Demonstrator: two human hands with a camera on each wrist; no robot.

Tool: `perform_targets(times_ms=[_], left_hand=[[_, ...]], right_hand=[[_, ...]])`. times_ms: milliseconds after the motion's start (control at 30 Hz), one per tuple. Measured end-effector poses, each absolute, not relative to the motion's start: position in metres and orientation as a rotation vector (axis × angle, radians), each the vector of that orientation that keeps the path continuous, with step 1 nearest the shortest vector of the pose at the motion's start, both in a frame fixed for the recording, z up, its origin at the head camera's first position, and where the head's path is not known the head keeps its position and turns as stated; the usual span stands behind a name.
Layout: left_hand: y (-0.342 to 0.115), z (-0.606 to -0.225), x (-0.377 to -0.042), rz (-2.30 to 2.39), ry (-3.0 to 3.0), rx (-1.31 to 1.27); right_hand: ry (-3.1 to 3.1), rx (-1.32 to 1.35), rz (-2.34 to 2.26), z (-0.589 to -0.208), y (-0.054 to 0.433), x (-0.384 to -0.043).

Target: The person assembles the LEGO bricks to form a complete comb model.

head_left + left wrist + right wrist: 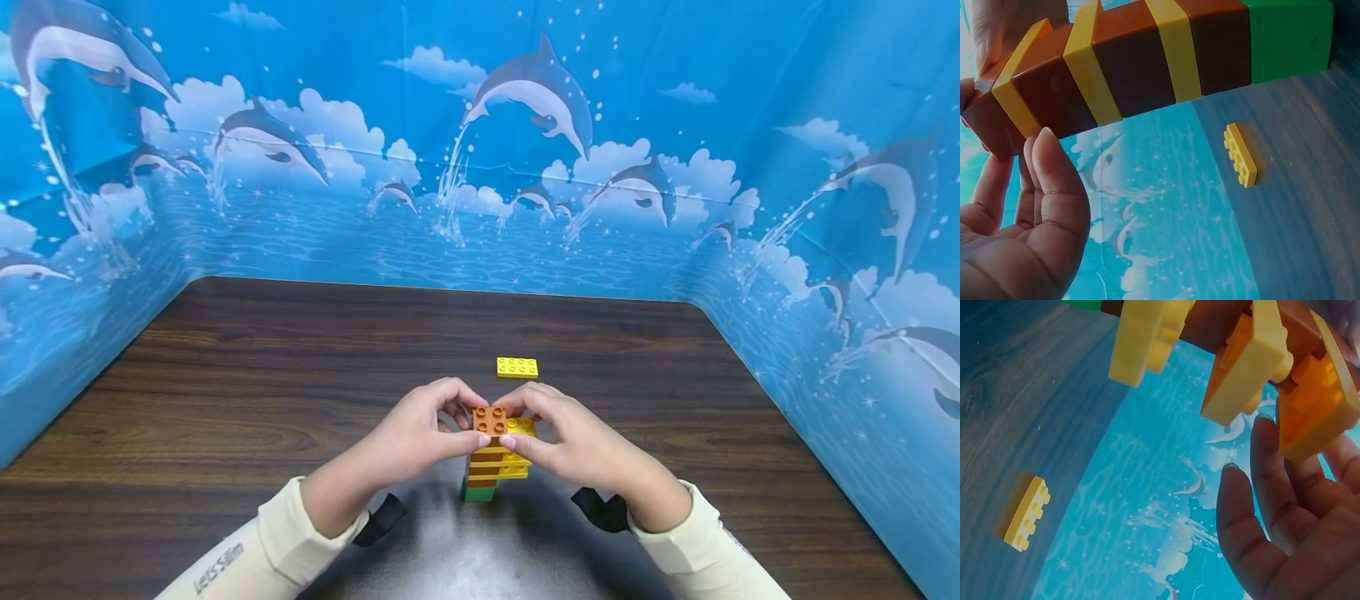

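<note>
A tower of toy building bricks stands upright in front of me, its green brick (479, 494) at the bottom. Above that, brown bricks (1141, 56) alternate with yellow plates (1244, 375) that jut out to the right. An orange-brown brick (490, 420) with studs tops the stack. My left hand (423, 427) pinches this top brick from the left, thumb at the near side and fingers behind. From the other side my right hand (585, 435) grips the same brick, its thumb on the near face. In the right wrist view its fingers are beside the topmost yellow plate.
A loose yellow plate (517, 367) with studs lies on the dark wood table (300, 375), just beyond the tower. A blue dolphin-print sheet (337, 233) encloses the table at the back and both sides.
</note>
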State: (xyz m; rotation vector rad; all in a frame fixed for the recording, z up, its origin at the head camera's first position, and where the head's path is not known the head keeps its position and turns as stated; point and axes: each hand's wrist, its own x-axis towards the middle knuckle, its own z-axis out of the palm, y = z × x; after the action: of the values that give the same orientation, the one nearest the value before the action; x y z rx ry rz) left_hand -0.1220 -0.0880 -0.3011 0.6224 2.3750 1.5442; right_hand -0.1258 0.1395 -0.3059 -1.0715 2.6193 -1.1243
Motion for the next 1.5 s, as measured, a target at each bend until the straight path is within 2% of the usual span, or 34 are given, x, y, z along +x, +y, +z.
perform_targets(times_ms=[233, 800, 1167, 1500], left_hand=[[-0.088, -0.304, -0.122, 1.581, 2.342, 0.613], [-0.087, -0.304, -0.121, 1.618, 2.323, 0.594], [-0.086, -0.305, -0.121, 1.621, 2.295, 0.557], [-0.087, -0.304, -0.121, 1.640, 2.269, 0.540]], right_hand=[[2.517, -1.065, -1.256, -0.311, 0.143, -0.136], [2.522, -0.630, -1.513, -0.334, 0.147, -0.198], [2.651, -0.441, -1.344, -0.348, 0.149, -0.235], [2.703, -0.355, -1.125, -0.361, 0.147, -0.256]])
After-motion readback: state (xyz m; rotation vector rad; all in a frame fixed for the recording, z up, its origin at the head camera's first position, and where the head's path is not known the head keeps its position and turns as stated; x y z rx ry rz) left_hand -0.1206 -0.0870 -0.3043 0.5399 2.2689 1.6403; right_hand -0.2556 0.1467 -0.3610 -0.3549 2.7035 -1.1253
